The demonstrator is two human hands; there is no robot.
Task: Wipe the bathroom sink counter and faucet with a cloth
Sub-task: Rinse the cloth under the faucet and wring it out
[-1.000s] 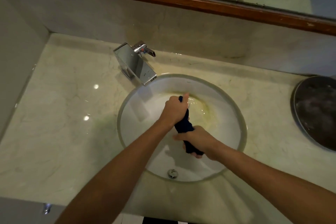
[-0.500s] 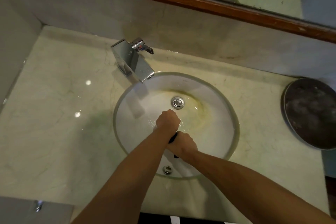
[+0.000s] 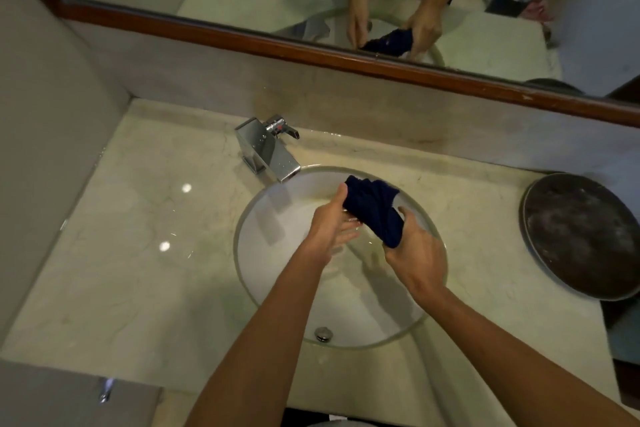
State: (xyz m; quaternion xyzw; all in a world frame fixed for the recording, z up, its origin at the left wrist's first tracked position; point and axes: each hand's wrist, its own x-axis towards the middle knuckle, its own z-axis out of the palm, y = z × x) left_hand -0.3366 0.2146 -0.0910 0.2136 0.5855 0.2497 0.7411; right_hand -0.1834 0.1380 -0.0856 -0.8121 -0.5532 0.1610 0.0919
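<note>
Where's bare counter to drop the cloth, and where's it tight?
Widest bare patch: counter left of the basin, between faucet and front edge. Narrower strip between basin rim and round tray. Crowded over the basin: left hand and right hand both hold the dark cloth there.

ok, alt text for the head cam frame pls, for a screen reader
Two bare hands hold a bunched dark blue cloth above a round white sink basin: left hand, right hand. A chrome faucet stands behind on the marble counter, a round dark tray at right.
</note>
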